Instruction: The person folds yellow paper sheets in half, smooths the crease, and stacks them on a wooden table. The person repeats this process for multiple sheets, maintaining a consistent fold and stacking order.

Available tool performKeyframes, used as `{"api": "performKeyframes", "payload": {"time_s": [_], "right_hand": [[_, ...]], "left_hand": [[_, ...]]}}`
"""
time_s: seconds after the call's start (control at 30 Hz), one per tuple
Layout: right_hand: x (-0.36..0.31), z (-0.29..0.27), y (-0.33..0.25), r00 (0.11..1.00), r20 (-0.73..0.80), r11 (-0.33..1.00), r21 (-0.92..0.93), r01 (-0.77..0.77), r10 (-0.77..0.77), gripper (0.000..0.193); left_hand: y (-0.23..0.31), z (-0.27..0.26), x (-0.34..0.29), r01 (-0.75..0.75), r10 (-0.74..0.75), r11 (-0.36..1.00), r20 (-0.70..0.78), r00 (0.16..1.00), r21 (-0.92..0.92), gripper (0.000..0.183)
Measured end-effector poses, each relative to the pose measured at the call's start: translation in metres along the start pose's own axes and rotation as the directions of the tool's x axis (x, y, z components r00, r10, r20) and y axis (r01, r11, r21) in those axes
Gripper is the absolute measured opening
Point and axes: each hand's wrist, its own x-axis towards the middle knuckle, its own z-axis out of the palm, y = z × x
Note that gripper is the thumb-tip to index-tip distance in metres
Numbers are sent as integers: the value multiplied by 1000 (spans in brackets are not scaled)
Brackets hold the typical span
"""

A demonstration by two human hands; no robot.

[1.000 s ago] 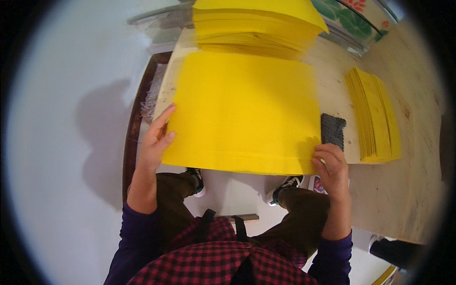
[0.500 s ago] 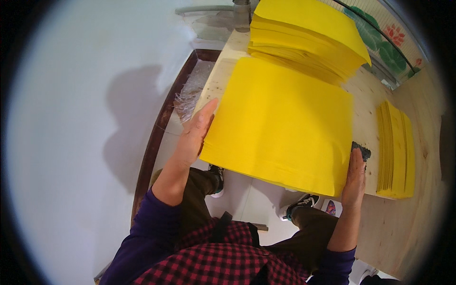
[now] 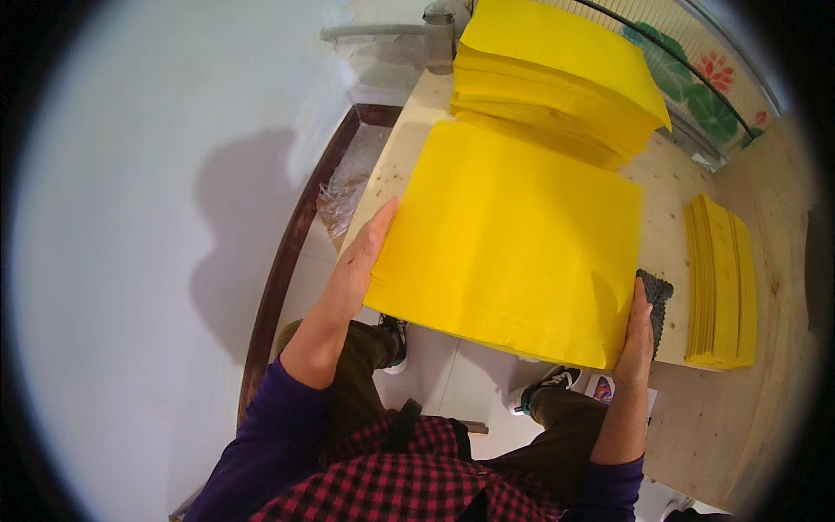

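A squared stack of yellow paper sheets (image 3: 513,244) is in front of me, its near edge jutting out past the table's front edge. My left hand (image 3: 365,261) presses along the stack's left side, fingers straight and pointing away from me. Against the right side lies my right hand (image 3: 637,339), also with straightened fingers, so the stack is held between both palms. What the fingertips do under the sheets is hidden. Beside my right hand, a dark grey textured pad (image 3: 657,300) shows partly on the table. Touching or nearly touching the far edge is a taller yellow paper pile (image 3: 557,78).
Folded yellow sheets (image 3: 720,283) stand in a bundle on the right of the wooden table (image 3: 402,165). A glass jar (image 3: 439,39) is at the far left corner. A white wall (image 3: 130,261) rises on the left, with clear plastic wrapping (image 3: 344,196) on the floor below.
My right hand has shifted slightly left, and more of the grey pad shows beside it. The stack's right edge sits a little further left. The whole view has tilted slightly.
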Motion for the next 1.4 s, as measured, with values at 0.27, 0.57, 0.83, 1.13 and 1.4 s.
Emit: {"api": "performKeyframes", "payload": {"time_s": [0.27, 0.57, 0.83, 1.13, 1.4], "right_hand": [[-4, -5, 6, 1000, 14, 998, -51, 21, -20, 70], [1, -9, 13, 1000, -8, 999, 42, 0, 0, 69], [-1, -5, 11, 1000, 27, 1000, 6, -5, 5, 66], [1, -3, 13, 1000, -3, 999, 17, -27, 27, 71], [-5, -32, 0, 993, -65, 994, 40, 97, -95, 61]], "left_hand": [[-6, 1, 2, -10, 11, 999, 44, 999, -35, 59], [-4, 1, 3, 31, -33, 998, 50, 998, 46, 61], [8, 5, 4, 86, -97, 978, 48, 994, 189, 64], [1, 1, 4, 110, -111, 974, -5, 994, 199, 62], [-3, -23, 7, -49, 82, 976, -149, 985, 213, 33]]}}
